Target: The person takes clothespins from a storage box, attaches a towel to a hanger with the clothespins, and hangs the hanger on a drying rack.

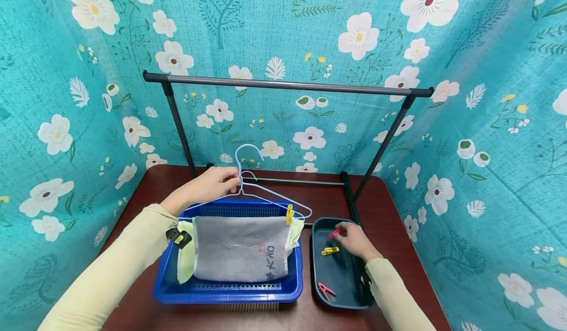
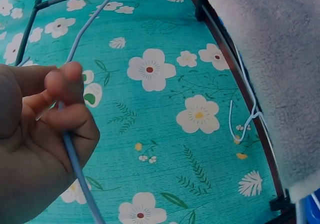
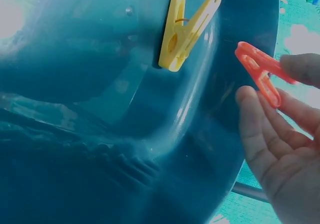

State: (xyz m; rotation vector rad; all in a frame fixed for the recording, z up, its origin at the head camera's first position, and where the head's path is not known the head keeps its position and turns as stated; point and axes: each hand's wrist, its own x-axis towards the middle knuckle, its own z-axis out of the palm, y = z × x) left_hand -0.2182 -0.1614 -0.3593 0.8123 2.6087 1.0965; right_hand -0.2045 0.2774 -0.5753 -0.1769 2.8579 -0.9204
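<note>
My left hand (image 1: 214,186) grips a light blue hanger (image 1: 276,194) by its neck, below the hook. A grey towel (image 1: 241,252) with dark writing hangs from it, lower part over the blue basket (image 1: 226,297). One yellow clothespin (image 1: 290,214) sits at the towel's upper right corner. Over the dark tray (image 1: 315,272), my right hand (image 1: 356,240) pinches a red clothespin (image 3: 262,72) between thumb and fingers. Nearby in the tray lies another yellow clothespin (image 3: 182,32), and a second red clothespin (image 1: 326,290) is near its front. In the left wrist view, fingers curl round the hanger wire (image 2: 75,159).
A black rack with a horizontal bar (image 1: 283,86) stands at the back of the dark red table (image 1: 390,213). Pale yellow-green cloth (image 1: 185,255) lies in the basket, partly behind the towel. A flowered turquoise curtain (image 1: 283,21) surrounds the table.
</note>
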